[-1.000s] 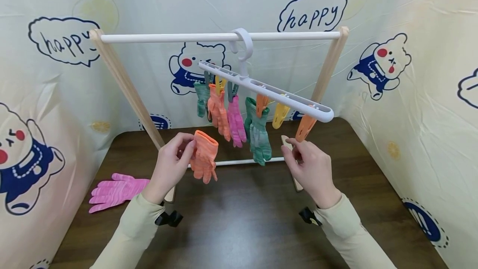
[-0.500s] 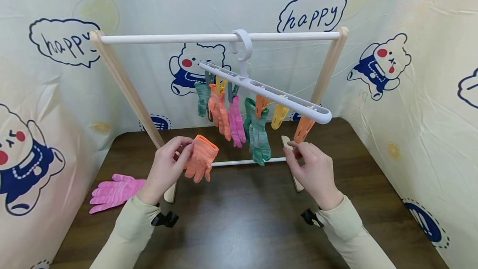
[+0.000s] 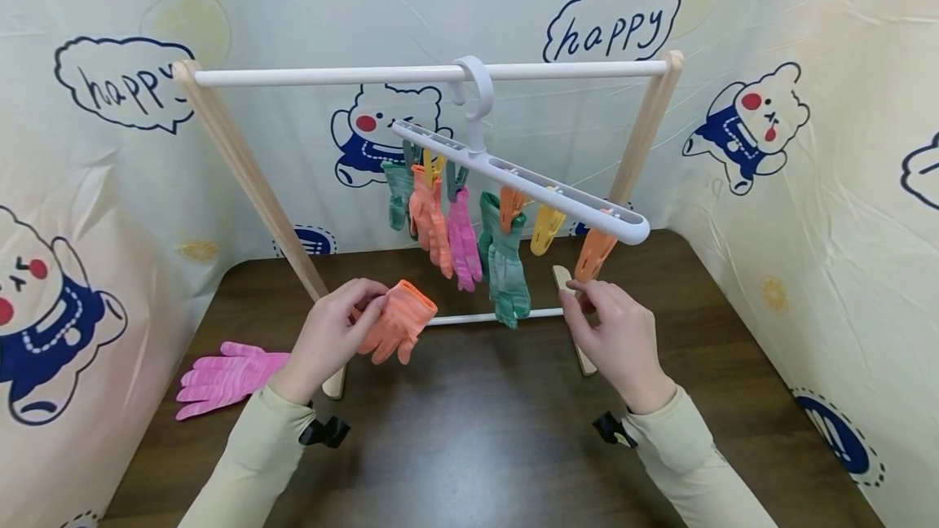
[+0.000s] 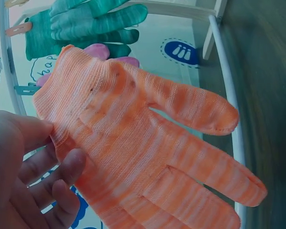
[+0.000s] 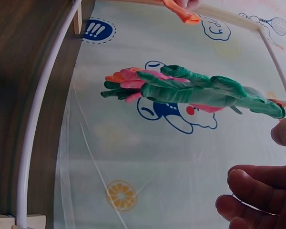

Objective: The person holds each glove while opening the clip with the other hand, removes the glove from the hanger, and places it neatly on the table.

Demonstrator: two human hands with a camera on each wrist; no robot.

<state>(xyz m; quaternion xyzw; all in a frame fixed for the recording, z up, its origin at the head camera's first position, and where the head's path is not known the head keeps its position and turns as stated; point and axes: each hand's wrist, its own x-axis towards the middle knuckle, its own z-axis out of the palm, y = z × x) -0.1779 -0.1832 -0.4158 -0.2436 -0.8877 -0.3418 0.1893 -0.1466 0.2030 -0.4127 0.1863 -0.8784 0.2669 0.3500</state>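
Note:
An orange striped knit glove (image 3: 399,323) hangs from my left hand (image 3: 332,336), which pinches it beside the cuff. In the left wrist view the glove (image 4: 128,138) lies flat, palm and fingers spread out. At the hanger's near right end, my right hand (image 3: 612,336) pinches the lower end of an orange clothespin (image 3: 596,253); its fingertips partly hide the contact. The white clip hanger (image 3: 528,178) carries a green glove (image 3: 506,267), a pink glove (image 3: 462,239), an orange glove (image 3: 429,222) and another green glove (image 3: 398,194). A yellow clothespin (image 3: 547,228) holds nothing.
The hanger hooks over the white top bar (image 3: 330,76) of a wooden-legged rack (image 3: 249,178). A pink glove (image 3: 227,377) lies on the dark table (image 3: 469,446) left of my left wrist. A lower white bar (image 3: 469,319) spans the rack behind my hands.
My left hand has lowered a little, and the orange glove has tilted, its cuff swinging down and to the right. The hanger's right end has shifted slightly left and down with my right hand.

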